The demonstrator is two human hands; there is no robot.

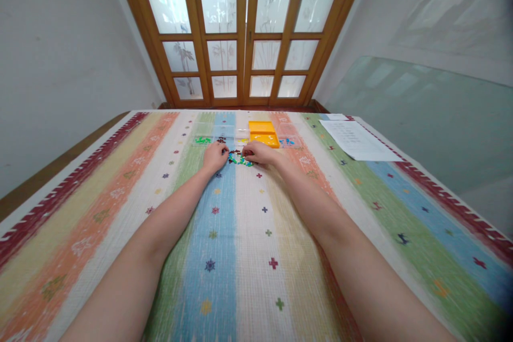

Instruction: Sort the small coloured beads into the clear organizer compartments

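Observation:
A small ring of blue, green, yellow and dark red pieces (241, 160), perhaps beads, lies on the striped cloth between my hands. My left hand (215, 156) rests at the ring's left edge with its fingers curled together. At the right side my right hand (261, 153) reaches over the ring, its fingertips pressed together. Whatever either hand pinches is too small to make out. Just beyond are clear trays with green pieces (203, 140), dark red pieces (221, 140) and blue pieces (287, 142). An open yellow box (262, 127) holds small white pieces.
A striped, patterned tablecloth (212, 288) covers the table. Printed white sheets (358, 140) lie at the far right. Beyond the table's far edge stand wooden doors with glass panes (246, 37); a glass panel (420, 117) leans along the right wall.

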